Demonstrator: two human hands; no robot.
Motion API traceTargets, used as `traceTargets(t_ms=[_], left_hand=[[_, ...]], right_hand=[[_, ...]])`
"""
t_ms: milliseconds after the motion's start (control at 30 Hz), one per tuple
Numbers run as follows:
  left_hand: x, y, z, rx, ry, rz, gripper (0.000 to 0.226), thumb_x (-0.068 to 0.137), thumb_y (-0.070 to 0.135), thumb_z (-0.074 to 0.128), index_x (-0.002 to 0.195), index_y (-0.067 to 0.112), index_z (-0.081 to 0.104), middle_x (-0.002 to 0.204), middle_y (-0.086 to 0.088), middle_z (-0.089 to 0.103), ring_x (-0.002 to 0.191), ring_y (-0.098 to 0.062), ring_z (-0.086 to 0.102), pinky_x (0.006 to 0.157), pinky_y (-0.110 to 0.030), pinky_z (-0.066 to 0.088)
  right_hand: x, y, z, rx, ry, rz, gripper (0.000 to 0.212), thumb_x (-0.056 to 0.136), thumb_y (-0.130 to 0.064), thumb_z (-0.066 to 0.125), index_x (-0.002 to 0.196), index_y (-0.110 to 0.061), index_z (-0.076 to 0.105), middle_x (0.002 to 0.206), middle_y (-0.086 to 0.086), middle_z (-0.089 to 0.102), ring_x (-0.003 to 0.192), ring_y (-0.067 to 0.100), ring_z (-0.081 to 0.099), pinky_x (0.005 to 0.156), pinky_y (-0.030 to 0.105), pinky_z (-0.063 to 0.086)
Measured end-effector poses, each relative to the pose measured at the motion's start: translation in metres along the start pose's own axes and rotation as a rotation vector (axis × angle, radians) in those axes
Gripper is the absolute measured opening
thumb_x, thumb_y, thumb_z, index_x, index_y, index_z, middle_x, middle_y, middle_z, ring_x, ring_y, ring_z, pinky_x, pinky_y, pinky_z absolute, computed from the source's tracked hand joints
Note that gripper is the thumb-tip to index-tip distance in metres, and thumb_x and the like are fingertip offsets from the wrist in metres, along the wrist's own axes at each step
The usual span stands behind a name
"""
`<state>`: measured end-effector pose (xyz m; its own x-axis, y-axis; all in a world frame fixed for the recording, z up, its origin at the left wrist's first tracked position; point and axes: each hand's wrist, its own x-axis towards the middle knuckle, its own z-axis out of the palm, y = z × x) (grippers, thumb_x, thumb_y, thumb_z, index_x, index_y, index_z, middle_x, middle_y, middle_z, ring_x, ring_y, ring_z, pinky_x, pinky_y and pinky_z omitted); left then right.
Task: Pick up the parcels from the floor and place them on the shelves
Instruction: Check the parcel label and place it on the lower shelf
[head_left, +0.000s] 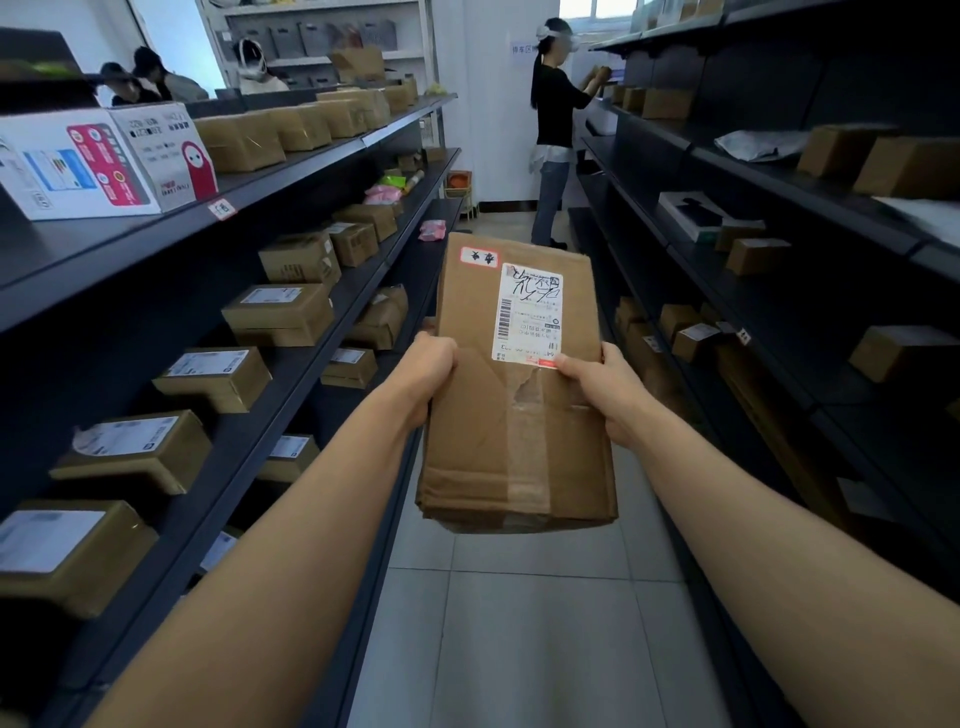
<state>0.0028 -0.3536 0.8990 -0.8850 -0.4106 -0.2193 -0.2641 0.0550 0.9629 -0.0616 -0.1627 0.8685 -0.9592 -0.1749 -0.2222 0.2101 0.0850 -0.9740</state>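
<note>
A flat brown cardboard parcel (514, 395) with a white shipping label and a small red-edged sticker is held up in the aisle in front of me. My left hand (428, 371) grips its left edge. My right hand (602, 384) grips its right edge, thumb on the label's lower corner. The parcel is off the floor, between the dark shelves on the left (291, 332) and the dark shelves on the right (779, 332). Its underside is hidden.
The left shelves hold several brown boxes (280, 312) and a white printed carton (104, 161) on top. The right shelves carry a few boxes (893, 348) with bare stretches between. A person (556, 135) stands at the aisle's far end. The grey tiled floor (540, 623) runs below.
</note>
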Motion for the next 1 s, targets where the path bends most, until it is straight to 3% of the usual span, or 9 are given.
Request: traceTargets(t_ms=[67,167,267,400,500,633,733,1000], left_hand=[[0.003,-0.004,-0.001,-0.052,0.004,0.012,0.034,0.093,0.021,0.042,0.126,0.016,0.036,0.094,-0.006,0.057,0.079,-0.018,0.060,0.056,-0.029,0.046],[0.010,-0.008,-0.006,-0.138,0.020,0.051,0.039,0.096,0.046,0.045,0.125,0.024,0.029,0.102,-0.002,0.057,0.090,-0.019,0.061,0.064,-0.033,0.050],[0.014,-0.006,-0.007,-0.134,0.043,0.112,0.046,0.096,0.056,0.041,0.128,0.025,0.029,0.111,-0.003,0.056,0.100,-0.020,0.059,0.074,-0.037,0.052],[0.015,-0.009,-0.007,-0.109,0.068,0.186,0.048,0.095,0.060,0.036,0.128,0.025,0.030,0.134,-0.009,0.049,0.123,-0.028,0.051,0.108,-0.052,0.042],[0.017,-0.011,-0.011,-0.131,0.080,0.242,0.050,0.096,0.060,0.034,0.131,0.024,0.031,0.136,-0.007,0.049,0.125,-0.026,0.049,0.111,-0.052,0.038],[0.023,-0.012,-0.021,-0.147,0.090,0.277,0.045,0.097,0.058,0.034,0.129,0.025,0.032,0.134,-0.007,0.050,0.124,-0.025,0.050,0.111,-0.052,0.039],[0.028,-0.012,-0.027,-0.139,0.086,0.287,0.045,0.098,0.058,0.034,0.129,0.026,0.032,0.133,-0.005,0.049,0.125,-0.024,0.049,0.111,-0.050,0.039],[0.042,-0.007,-0.044,-0.161,0.031,0.301,0.047,0.099,0.054,0.038,0.134,0.024,0.030,0.137,-0.008,0.048,0.125,-0.024,0.050,0.109,-0.046,0.041]], right_hand=[[-0.001,0.002,0.003,-0.005,0.008,-0.046,0.068,0.090,-0.027,0.070,0.147,-0.022,0.033,0.126,0.001,0.060,0.108,0.021,0.063,0.090,0.042,0.054],[0.000,-0.001,0.012,0.014,0.006,-0.107,0.069,0.090,-0.024,0.070,0.148,-0.024,0.033,0.124,0.000,0.061,0.104,0.017,0.064,0.085,0.036,0.054],[0.001,-0.007,0.016,0.031,0.019,-0.155,0.069,0.091,-0.025,0.069,0.149,-0.025,0.033,0.126,0.001,0.061,0.104,0.016,0.064,0.083,0.035,0.053],[-0.002,-0.010,0.018,0.033,0.047,-0.232,0.069,0.090,-0.025,0.070,0.149,-0.027,0.034,0.126,-0.001,0.060,0.106,0.016,0.062,0.088,0.037,0.052],[-0.002,-0.010,0.025,0.039,0.063,-0.287,0.069,0.089,-0.026,0.070,0.148,-0.028,0.034,0.125,-0.003,0.058,0.109,0.016,0.061,0.091,0.038,0.052],[0.001,-0.012,0.036,0.059,0.063,-0.340,0.070,0.089,-0.024,0.070,0.148,-0.028,0.034,0.122,-0.004,0.057,0.102,0.007,0.059,0.075,0.024,0.049],[0.005,-0.013,0.043,0.058,0.069,-0.359,0.071,0.088,-0.024,0.071,0.149,-0.028,0.034,0.126,-0.003,0.056,0.106,0.011,0.059,0.075,0.023,0.047],[0.013,-0.020,0.059,0.047,0.089,-0.362,0.072,0.087,-0.025,0.072,0.149,-0.029,0.034,0.141,0.004,0.054,0.120,0.021,0.057,0.102,0.043,0.049]])
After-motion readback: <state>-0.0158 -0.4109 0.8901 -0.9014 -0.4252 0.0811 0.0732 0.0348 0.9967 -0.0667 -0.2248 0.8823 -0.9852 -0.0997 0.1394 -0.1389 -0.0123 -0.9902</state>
